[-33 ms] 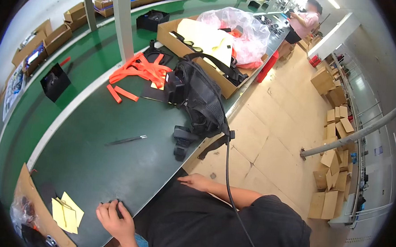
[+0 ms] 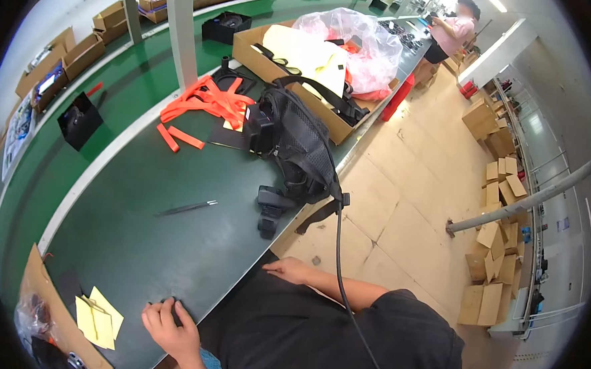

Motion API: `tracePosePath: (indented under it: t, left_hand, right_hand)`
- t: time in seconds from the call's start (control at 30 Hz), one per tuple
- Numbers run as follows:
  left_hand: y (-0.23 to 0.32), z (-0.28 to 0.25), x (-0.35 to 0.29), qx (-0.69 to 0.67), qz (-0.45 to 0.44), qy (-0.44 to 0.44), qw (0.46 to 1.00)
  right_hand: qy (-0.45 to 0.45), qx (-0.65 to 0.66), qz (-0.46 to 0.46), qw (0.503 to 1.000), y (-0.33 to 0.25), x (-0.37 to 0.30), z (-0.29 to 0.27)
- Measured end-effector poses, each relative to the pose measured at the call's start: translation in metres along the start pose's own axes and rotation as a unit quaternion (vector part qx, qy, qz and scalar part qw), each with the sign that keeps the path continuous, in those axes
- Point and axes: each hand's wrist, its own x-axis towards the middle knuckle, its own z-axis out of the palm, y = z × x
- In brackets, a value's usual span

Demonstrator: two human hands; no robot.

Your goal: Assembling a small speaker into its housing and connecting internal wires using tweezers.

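My left hand [image 2: 173,328] rests on the near edge of the dark green table [image 2: 131,256], fingers apart. It holds nothing I can make out; a dark gap shows between its fingers. My right hand [image 2: 290,270] lies on my dark-clothed lap beside the table edge, fingers stretched out. Left of my left hand are several yellow paper pieces [image 2: 99,316]. Farther up the table lie black tweezers [image 2: 186,208]. Beyond my right hand sits a black mesh backpack [image 2: 304,145] with straps, and a black buckle-like part [image 2: 271,210] is at the table's edge.
Orange straps [image 2: 209,103] lie left of the backpack. Behind it stands a cardboard box [image 2: 249,48] with yellow sheets and a clear plastic bag [image 2: 356,44]. A black cable [image 2: 340,254] hangs past my right arm. Cartons [image 2: 483,301] line the right; a person [image 2: 450,32] stands far off.
The whole view has shifted very slightly. Both hands and the things on the table stay where they were.
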Motion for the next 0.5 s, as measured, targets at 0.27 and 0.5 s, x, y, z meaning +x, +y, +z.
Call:
tracePosePath:
  t: [0.27, 0.5]
  left_hand:
    - [-0.007, 0.003, 0.004, 0.011, 0.020, 0.020, 1.000]
    - [-0.009, 0.004, 0.009, 0.011, 0.017, 0.009, 1.000]
  right_hand:
    - [0.042, 0.108, 0.114, 0.987, 0.058, 0.010, 0.011]
    - [-0.043, 0.209, 0.192, 0.958, 0.080, 0.018, 0.025]
